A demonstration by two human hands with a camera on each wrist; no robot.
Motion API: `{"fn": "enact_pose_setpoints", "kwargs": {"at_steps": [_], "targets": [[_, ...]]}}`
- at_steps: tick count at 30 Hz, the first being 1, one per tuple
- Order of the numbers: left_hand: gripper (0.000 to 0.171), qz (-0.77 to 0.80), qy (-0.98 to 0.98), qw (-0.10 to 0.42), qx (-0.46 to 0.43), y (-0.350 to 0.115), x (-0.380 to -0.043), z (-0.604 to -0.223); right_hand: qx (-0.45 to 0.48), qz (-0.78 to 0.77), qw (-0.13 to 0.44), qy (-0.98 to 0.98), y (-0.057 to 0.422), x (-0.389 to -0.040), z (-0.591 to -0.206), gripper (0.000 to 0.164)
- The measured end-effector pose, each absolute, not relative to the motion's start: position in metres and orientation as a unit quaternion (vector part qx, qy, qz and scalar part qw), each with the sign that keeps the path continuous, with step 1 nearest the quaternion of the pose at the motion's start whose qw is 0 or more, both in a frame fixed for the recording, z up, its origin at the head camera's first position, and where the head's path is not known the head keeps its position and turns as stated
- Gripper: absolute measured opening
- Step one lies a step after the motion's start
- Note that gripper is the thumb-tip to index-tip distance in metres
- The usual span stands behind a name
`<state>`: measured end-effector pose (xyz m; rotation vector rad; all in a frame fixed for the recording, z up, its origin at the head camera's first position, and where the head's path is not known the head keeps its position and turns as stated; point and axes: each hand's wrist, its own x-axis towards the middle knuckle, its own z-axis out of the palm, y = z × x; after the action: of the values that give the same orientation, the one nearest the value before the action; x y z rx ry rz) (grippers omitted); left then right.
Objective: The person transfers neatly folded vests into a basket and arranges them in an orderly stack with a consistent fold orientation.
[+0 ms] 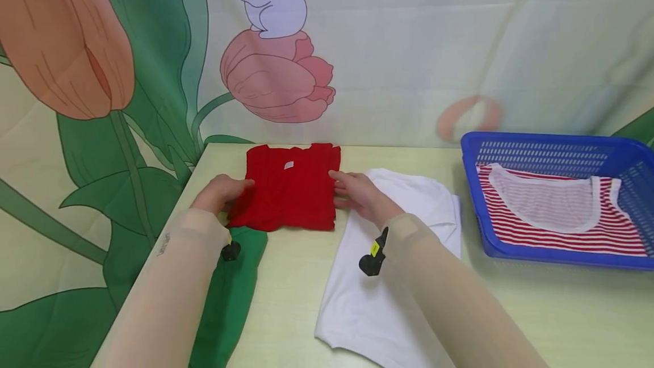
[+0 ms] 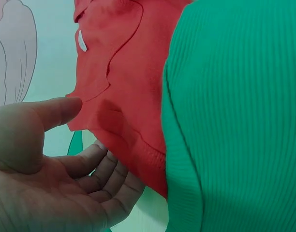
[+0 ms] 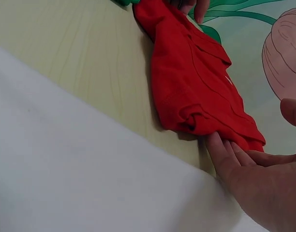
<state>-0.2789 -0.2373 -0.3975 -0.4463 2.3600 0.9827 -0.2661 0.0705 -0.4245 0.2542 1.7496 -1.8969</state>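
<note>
A folded red shirt (image 1: pixel 288 192) with a small white label at its neckline lies at the back of the table. At its left side is my left hand (image 1: pixel 221 191); in the left wrist view the thumb (image 2: pixel 63 110) is raised apart from the fingers (image 2: pixel 114 179), which reach to the shirt's lower edge. My right hand (image 1: pixel 364 195) meets the opposite side, its fingertips touching the red cloth in the right wrist view, the thumb (image 3: pixel 290 111) held away. Beneath the left forearm a ribbed green garment (image 1: pixel 235 294) lies close to the red shirt.
A white garment (image 1: pixel 373 300) lies spread under my right forearm. Farther right stands a blue plastic basket (image 1: pixel 475 197) with a red-and-white striped top (image 1: pixel 562 237) in it. A printed curtain (image 1: pixel 398 61) hangs behind the table's back edge.
</note>
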Motion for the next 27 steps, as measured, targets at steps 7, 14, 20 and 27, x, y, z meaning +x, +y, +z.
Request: {"fn": "enact_pose_setpoints", "kwargs": {"at_steps": [7, 14, 20, 27], "targets": [[0.077, 0.367, 0.871, 0.273, -0.181, -0.234, -0.279, -0.398, 0.096, -0.723, 0.266, 0.630, 0.063, -0.269, -0.426, 0.066], [0.079, 0.378, 0.864, 0.272, -0.194, -0.232, -0.281, -0.398, 0.086, -0.725, 0.275, 0.626, 0.056, -0.269, -0.430, 0.065], [0.085, 0.427, 0.837, 0.275, -0.203, -0.234, -0.285, -0.400, 0.081, -0.713, 0.275, 0.640, 0.053, -0.269, -0.433, 0.065], [0.084, 0.455, 0.821, 0.276, -0.206, -0.232, -0.284, -0.399, 0.059, -0.703, 0.292, 0.646, 0.047, -0.267, -0.434, 0.058]]}}
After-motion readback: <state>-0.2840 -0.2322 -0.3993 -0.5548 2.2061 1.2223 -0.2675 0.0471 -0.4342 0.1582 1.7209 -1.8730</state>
